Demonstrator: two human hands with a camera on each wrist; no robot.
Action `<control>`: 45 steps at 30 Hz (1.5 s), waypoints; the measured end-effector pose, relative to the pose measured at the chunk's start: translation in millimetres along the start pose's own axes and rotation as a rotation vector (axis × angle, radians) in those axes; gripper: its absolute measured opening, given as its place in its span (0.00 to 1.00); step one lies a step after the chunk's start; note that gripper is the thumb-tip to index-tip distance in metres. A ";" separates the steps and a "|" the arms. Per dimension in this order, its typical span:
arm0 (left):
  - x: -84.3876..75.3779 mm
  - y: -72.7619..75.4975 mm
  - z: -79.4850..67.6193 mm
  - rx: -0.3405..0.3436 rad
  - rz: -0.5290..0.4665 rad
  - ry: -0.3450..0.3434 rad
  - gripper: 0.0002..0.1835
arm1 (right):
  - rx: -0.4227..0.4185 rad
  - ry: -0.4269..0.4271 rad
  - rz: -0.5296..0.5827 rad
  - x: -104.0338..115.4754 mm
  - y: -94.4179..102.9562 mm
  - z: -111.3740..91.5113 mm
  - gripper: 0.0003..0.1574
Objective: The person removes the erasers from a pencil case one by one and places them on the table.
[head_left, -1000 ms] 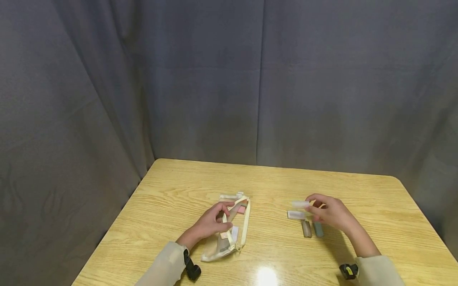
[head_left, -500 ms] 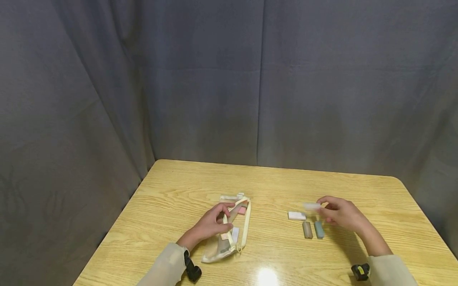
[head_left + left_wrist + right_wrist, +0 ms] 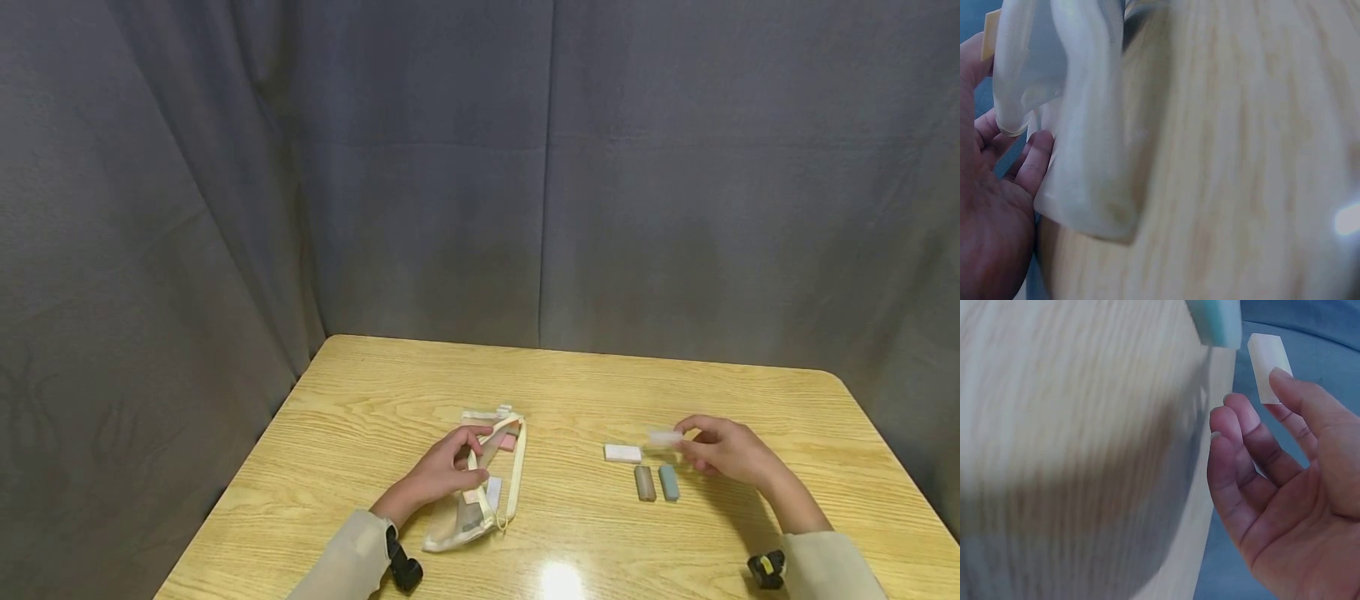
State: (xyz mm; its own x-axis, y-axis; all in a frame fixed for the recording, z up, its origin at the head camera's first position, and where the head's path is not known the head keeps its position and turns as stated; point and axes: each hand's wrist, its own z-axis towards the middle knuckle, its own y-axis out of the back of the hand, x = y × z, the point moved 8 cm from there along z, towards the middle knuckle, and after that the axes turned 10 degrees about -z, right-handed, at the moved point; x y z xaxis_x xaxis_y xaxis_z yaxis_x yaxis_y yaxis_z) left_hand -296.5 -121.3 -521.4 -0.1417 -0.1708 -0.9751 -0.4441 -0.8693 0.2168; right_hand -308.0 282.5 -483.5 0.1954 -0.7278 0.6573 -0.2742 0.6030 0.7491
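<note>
White block [image 3: 665, 438] is pinched by one end between the thumb and forefinger of the right hand [image 3: 723, 450], whose other fingers are loosely bent; it is off the desk [image 3: 420, 375], over the half toward the right edge, and blurred in the head view. Just left of it, a second white block [image 3: 622, 453] lies roughly in line with the far edge. Nearer the person, a brown block [image 3: 645, 483] and a blue block [image 3: 669, 483] lie side by side, slightly apart, ends toward the far edge. Left of the desk's middle, the left hand [image 3: 438, 468] holds the rim of a see-through pouch [image 3: 516, 479], thumb and forefinger set wide apart. Inside show a pink block [image 3: 507, 442], near the pouch's far end, and a white piece [image 3: 492, 492]. A dark curtain [image 3: 431, 167] hangs past the far edge.
</note>
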 end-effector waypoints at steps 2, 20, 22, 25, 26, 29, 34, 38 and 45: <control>0.6 0.0 -0.1 0.000 0.002 -0.002 0.12 | 0.006 -0.009 0.002 -3.7 -1.7 0.1 0.16; 0.2 0.7 1.0 0.009 0.038 -0.003 0.12 | 0.026 -0.044 -0.095 -13.8 -9.8 2.3 0.09; 0.2 0.7 1.0 0.008 0.043 -0.001 0.12 | 0.023 -0.053 -0.142 -15.4 -9.8 2.9 0.08; -0.1 0.6 0.7 0.006 0.050 0.004 0.12 | 0.020 -0.066 -0.204 -16.5 -9.6 3.4 0.10; 0.0 0.5 0.6 0.006 0.051 0.007 0.12 | 0.019 -0.062 -0.216 -16.0 -9.3 3.4 0.12; -0.8 0.5 0.5 0.006 0.051 0.006 0.12 | 0.015 -0.053 -0.232 -12.5 -7.5 2.5 0.15; -1.5 0.3 -0.1 0.007 0.049 0.002 0.13 | 0.014 -0.036 -0.259 -6.3 -2.9 -0.1 0.20; 0.7 1.0 0.4 0.003 0.052 0.003 0.13 | 0.017 -0.029 -0.274 -1.7 0.4 -1.4 0.23; -0.2 0.5 -0.1 0.003 0.041 -0.003 0.13 | 0.004 -0.017 -0.318 16.1 7.1 -3.0 0.27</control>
State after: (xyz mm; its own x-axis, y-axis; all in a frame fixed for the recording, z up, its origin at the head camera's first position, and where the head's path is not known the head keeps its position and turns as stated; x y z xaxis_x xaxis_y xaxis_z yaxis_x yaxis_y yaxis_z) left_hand -296.6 -121.7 -521.1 -0.1627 -0.2042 -0.9653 -0.4403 -0.8605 0.2563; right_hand -304.0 276.1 -467.4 0.2561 -0.8851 0.3885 -0.2057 0.3428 0.9166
